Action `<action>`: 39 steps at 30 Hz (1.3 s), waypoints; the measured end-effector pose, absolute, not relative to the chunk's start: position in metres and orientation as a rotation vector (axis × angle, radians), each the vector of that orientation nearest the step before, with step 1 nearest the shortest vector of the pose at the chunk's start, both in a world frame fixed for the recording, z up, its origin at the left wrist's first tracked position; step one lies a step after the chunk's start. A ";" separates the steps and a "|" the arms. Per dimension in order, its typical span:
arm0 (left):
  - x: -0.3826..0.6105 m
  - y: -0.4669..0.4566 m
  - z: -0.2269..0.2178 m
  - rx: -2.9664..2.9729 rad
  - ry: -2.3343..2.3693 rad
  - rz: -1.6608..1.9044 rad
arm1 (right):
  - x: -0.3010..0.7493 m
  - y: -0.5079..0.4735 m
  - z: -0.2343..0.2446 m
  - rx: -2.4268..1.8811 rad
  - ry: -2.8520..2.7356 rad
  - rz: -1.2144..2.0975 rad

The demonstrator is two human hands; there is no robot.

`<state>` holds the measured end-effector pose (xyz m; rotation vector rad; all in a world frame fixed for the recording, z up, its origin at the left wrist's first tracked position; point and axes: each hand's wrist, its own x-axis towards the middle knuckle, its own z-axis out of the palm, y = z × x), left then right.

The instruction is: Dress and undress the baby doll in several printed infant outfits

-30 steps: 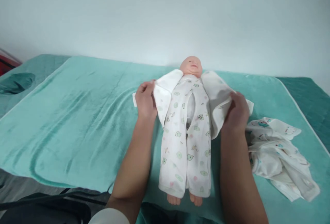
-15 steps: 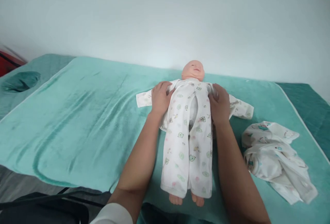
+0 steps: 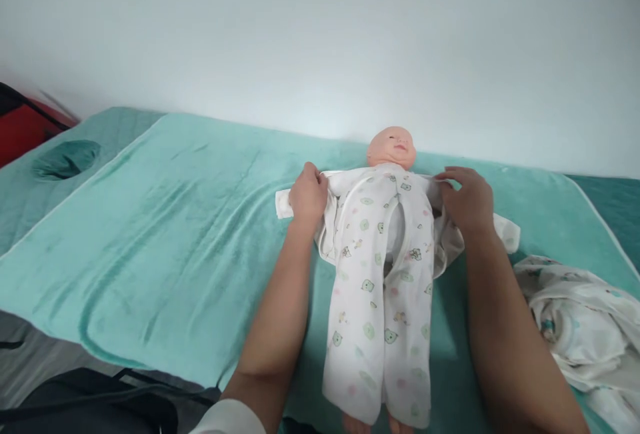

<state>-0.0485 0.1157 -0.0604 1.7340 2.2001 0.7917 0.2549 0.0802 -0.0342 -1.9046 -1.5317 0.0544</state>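
Note:
A baby doll (image 3: pixel 393 146) lies face up, its head toward the wall. White printed split-crotch baby pants (image 3: pixel 367 281) cover its front from the neck down, and its feet show below the hems. Under the pants is a white baby shirt (image 3: pixel 327 237), its sleeves spread to both sides. My left hand (image 3: pixel 309 195) is closed on the shirt at the left shoulder, by the sleeve. On the other side my right hand (image 3: pixel 466 199) pinches the shirt's edge between thumb and fingers near the right shoulder.
A crumpled white printed cloth (image 3: pixel 580 327) lies at the right. The green sheet (image 3: pixel 165 241) covers a massage bed with a face hole (image 3: pixel 67 159) at its left end. A white wall (image 3: pixel 320 41) stands behind; a black bag-like item (image 3: pixel 90 401) is at lower left.
Both hands have moved outward from the doll's sides, drawing the shirt's shoulders apart. The view has shifted, so the doll and cloth sit lower and farther right.

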 end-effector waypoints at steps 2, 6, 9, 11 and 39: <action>-0.048 0.115 -0.059 1.700 2.166 0.818 | 0.228 0.076 -0.020 -1.640 -1.705 -0.009; -0.045 0.111 -0.056 1.759 2.116 0.798 | 0.149 0.084 0.016 -1.588 -2.200 0.241; -0.046 0.108 -0.052 1.872 2.104 0.685 | 0.101 0.104 0.028 -1.737 -2.679 0.189; -0.046 0.108 -0.050 1.923 2.107 0.609 | 0.080 0.115 0.026 -1.787 -2.829 0.134; -0.057 0.084 -0.063 1.444 2.005 1.064 | 0.131 0.101 0.063 -1.890 -2.574 0.022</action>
